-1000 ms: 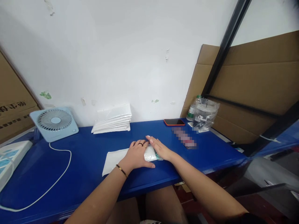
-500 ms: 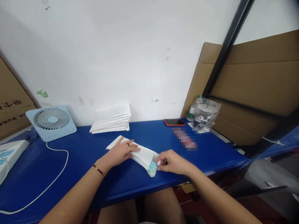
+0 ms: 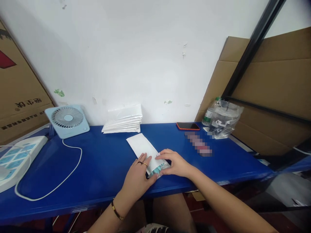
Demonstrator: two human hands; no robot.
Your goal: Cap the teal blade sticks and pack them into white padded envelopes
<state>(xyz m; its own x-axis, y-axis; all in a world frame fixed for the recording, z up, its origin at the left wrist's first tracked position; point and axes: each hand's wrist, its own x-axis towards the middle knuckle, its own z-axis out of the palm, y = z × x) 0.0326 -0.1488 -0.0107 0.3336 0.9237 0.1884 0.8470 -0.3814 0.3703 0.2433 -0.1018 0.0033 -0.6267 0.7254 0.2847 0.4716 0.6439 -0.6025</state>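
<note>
I see the left hand [image 3: 138, 173] lying flat, fingers spread, pressing the near end of a white padded mailing envelope [image 3: 143, 147] on the blue table [image 3: 97, 165]. The right hand [image 3: 175, 163] curls loosely, fingertips pinching the envelope's open end, where a teal-and-white packet [image 3: 156, 170] protrudes. The envelope lies slantwise near the table's front edge. A stack of white envelopes [image 3: 123, 119] sits against the wall beyond.
</note>
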